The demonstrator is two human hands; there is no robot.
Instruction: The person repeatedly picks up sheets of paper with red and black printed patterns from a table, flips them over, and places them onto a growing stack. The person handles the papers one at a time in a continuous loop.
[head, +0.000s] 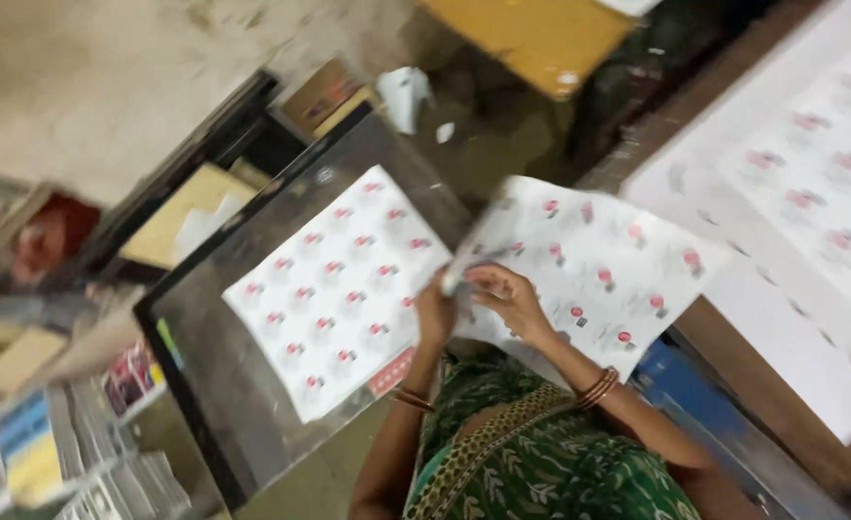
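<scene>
Hidden or unclear: the whole view is motion-blurred; the small red marks on the sheets cannot be read as any shape. The tips of both hands are partly covered by paper, and the person's lower body is cut off at the bottom edge.
Left hand: the left hand (434, 313) is raised at the right edge of the flat printed sheet (334, 289), back of the hand toward the camera, fingers curled shut on the edge of the lifted sheet.
Right hand: the right hand (507, 299) sits just beside the left, nearly touching it, fingers bent and pinching the near corner of the lifted printed sheet (599, 265). Thin bangles ring both wrists.
Lifted sheet: white with rows of red marks, held off the surface, tilted and slightly bowed, spreading right from the hands over the gap between the two work surfaces.
Flat sheet: lies square on the dark metal bench (204, 337), a red strip along its near edge.
Surroundings: a large stack of similar printed sheets (811, 193) lies on a wooden bench to the right, well apart from the hands. A blue crate (681, 390) stands under the lifted sheet. Piles of printed stock (79, 453) fill the lower left. A yellow board (531, 34) lies at the top.
</scene>
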